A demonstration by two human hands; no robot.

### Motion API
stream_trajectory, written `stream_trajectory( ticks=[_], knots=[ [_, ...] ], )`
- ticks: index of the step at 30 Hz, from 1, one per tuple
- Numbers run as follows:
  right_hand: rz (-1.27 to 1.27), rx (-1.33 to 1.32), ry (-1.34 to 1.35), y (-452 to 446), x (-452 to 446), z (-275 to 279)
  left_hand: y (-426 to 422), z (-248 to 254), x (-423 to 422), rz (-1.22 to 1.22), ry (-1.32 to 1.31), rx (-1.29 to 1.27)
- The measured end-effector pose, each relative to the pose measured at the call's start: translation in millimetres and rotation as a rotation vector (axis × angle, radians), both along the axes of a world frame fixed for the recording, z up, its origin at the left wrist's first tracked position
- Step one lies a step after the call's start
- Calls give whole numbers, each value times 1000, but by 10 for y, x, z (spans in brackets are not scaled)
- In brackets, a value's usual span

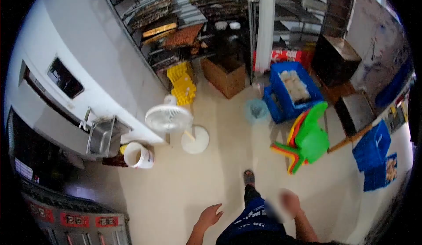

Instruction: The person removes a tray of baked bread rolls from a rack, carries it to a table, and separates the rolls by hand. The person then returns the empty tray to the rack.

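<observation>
Bare hands (211, 216) above pale floor (173, 185)

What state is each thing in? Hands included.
left hand, open, empty
right hand, blurred, grip unclear
pedestal fan, standing; spinning or not unclear
bucket, upright, open-topped
tap, on or off unclear
cardboard box, open
blue crate, open, holding pale items
plastic chairs, nested, green on top
translucent bin, open
rack, loaded with trays
</observation>
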State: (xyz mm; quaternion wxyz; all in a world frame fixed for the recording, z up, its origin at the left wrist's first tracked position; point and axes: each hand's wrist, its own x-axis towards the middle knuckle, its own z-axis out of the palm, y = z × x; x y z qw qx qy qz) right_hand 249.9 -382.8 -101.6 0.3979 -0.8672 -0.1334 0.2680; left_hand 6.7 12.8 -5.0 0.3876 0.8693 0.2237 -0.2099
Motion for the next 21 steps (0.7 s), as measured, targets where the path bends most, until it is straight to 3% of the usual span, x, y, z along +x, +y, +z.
stream_trajectory(
  ticks=[1, 2, 4, 5, 8, 9, 10, 12, 15, 19, 21],
  knots=[
    [90, -87, -128, 265, 59, 314, 99, -21, 103, -54, 43, 17],
    [189, -255, -250, 614, 1332, 1063, 159, -64, 1453, -46, 24, -45],
    [261, -212, -361, 1115, 1960, 1204, 518, 122, 2068, 0, -131, 13],
    [196, -119, -394, 1494, 2307, 1294, 660, 277, 2406, 164, -243, -14],
    [183, 32, -431, 2600, 3231, 1849, 1081, 782, 3289, 390, -341, -156],
    [205, 79, -434, 2886, 3576, 1996, 1197, 842, 3568, 374, -340, -87],
    [221, 73, -450, 3132, 3976, 2039, 1331, 753, 3858, 388, -357, -96],
    [386, 173, -766, 3666, 4641, 2012, 1648, 529, 4326, 306, -668, 49],
    [397, 144, -670, 4467, 5321, 2241, 2270, 560, 4971, 290, -721, 56],
    [487, 140, -765, 5409, 6326, 2245, 3126, -39, 5506, 435, -630, 56],
    [575, 116, -848, 5895, 6859, 2796, 3581, -365, 5748, 502, -622, -80]
  ],
)
